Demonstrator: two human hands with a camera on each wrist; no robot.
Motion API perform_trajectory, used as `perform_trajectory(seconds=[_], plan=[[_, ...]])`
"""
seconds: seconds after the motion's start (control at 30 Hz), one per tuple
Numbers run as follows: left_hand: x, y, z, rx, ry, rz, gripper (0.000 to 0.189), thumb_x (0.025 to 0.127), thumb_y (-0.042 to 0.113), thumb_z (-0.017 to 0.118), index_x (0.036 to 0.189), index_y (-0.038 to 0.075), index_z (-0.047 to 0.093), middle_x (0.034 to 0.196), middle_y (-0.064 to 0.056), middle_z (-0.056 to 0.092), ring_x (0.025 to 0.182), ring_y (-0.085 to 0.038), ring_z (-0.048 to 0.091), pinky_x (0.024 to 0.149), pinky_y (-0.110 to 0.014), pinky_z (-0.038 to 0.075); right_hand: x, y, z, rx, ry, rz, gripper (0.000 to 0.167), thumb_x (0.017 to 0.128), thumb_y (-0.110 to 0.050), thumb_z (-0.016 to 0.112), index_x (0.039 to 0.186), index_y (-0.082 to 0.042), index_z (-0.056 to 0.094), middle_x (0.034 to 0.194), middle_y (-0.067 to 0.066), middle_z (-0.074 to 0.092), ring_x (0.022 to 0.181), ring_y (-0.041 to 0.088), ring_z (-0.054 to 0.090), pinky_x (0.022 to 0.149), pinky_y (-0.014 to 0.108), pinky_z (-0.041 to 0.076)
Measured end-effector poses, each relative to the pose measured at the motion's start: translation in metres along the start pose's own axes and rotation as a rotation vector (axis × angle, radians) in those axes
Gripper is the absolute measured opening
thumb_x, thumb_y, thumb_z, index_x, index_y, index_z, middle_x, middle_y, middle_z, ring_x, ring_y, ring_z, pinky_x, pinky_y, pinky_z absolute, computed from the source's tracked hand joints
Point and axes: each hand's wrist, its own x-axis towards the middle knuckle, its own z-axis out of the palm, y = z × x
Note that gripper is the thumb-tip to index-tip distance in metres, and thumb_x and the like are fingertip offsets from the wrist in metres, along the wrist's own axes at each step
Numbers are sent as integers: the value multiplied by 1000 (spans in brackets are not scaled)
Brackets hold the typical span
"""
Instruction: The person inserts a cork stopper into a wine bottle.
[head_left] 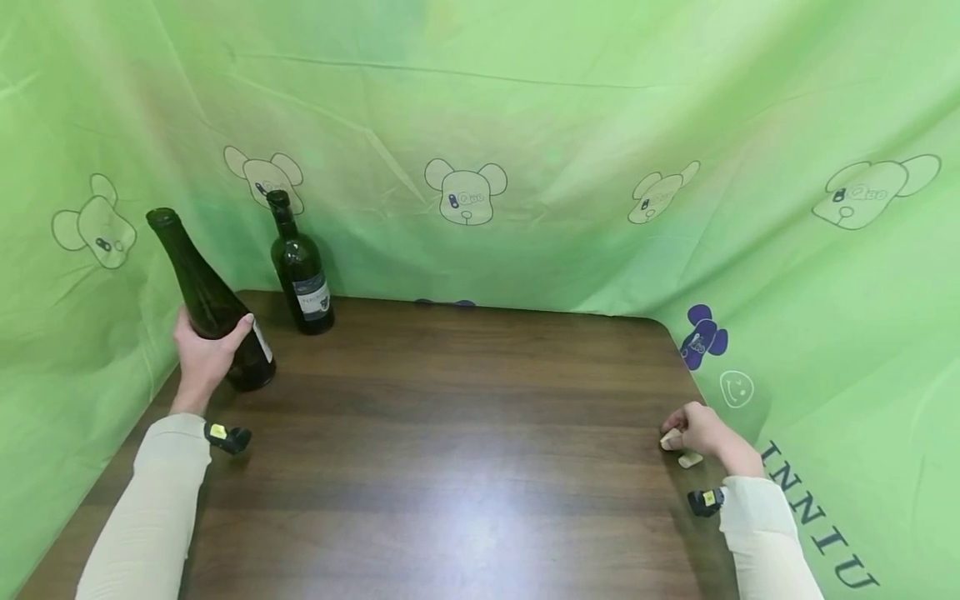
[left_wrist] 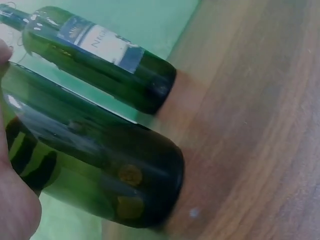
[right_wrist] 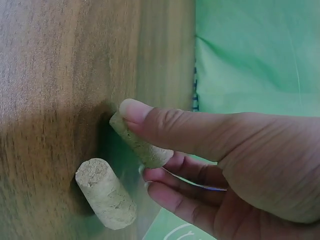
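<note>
At the table's left side my left hand grips a dark green wine bottle around its body, the thumb on the right side. The bottle leans with its neck toward the upper left. In the left wrist view this bottle has its base close to the tabletop; whether it touches, I cannot tell. Across the table, my right hand pinches a cork between thumb and fingers. A second cork lies on the wood beside the fingers, near the right edge.
A second green wine bottle with a blue and white label stands upright at the back left, just beyond the held one. The brown wooden table is bordered by a green curtain printed with bear heads at the back and sides.
</note>
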Motion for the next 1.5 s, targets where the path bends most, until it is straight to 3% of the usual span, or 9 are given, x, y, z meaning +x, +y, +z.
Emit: perform_trajectory(seconds=[0.13, 0.27, 0.47, 0.57, 0.7, 0.83, 1.07, 1.27, 1.5], plan=[[1, 7, 4, 21, 1, -23, 53, 76, 17, 83, 124, 18, 60, 104, 16, 55, 98, -2, 52, 89, -19, 39, 2, -1, 1, 43, 4, -36, 19, 76, -5, 86, 88, 2, 73, 78, 4, 73, 71, 15, 65, 68, 31, 53], [-8, 16, 18, -23, 7, 51, 48, 71, 10, 85, 114, 17, 65, 98, 16, 59, 94, -4, 55, 84, -19, 41, 5, -8, -2, 62, 25, -90, 16, 76, 0, 82, 89, 4, 73, 77, 5, 73, 67, 13, 65, 64, 26, 53], [-24, 46, 51, -27, -115, 79, 47, 73, 7, 85, 115, 13, 65, 98, 16, 61, 91, -4, 57, 83, -21, 43, 19, -39, -27, 45, 80, -163, 26, 81, -3, 80, 101, 11, 72, 82, 9, 76, 71, 14, 67, 67, 25, 55], [-32, 65, 74, -60, -194, 116, 50, 73, 8, 87, 118, 5, 64, 99, 8, 65, 90, -8, 60, 84, -24, 46, 25, -63, -45, 67, 109, -173, 35, 84, -8, 81, 110, 12, 69, 88, 11, 76, 76, 15, 68, 68, 23, 56], [-47, 83, 109, -88, -296, 161, 51, 73, 14, 89, 116, 3, 63, 100, -4, 67, 88, -13, 61, 85, -32, 49, 32, -102, -69, 66, 208, -238, 36, 87, -11, 80, 114, 10, 70, 92, 16, 76, 78, 20, 70, 68, 20, 55], [-65, 93, 145, -111, -374, 167, 51, 74, 20, 89, 114, 4, 62, 99, -11, 67, 87, -21, 62, 85, -42, 51, 42, -149, -86, 72, 308, -309, 34, 88, -12, 80, 115, 6, 71, 99, 20, 75, 85, 28, 72, 72, 16, 55], [-103, 98, 199, -182, -463, 156, 50, 73, 25, 90, 112, 10, 63, 97, -9, 67, 87, -24, 63, 83, -41, 52, 61, -227, -96, 107, 383, -523, 30, 87, -1, 77, 116, 5, 71, 108, 18, 72, 91, 26, 68, 87, 38, 59], [-129, 96, 228, -228, -478, 147, 46, 73, 25, 89, 109, 14, 63, 93, -7, 66, 85, -21, 62, 79, -38, 50, 70, -281, -103, 162, 454, -650, 31, 90, 2, 74, 120, 3, 70, 114, 17, 71, 96, 26, 68, 91, 38, 58], [-145, 98, 243, -248, -486, 168, 46, 73, 25, 88, 109, 15, 62, 91, -3, 67, 83, -19, 61, 76, -36, 49, 74, -327, -118, 229, 505, -787, 29, 86, -3, 79, 114, 2, 74, 101, 10, 76, 91, 18, 71, 86, 25, 58]])
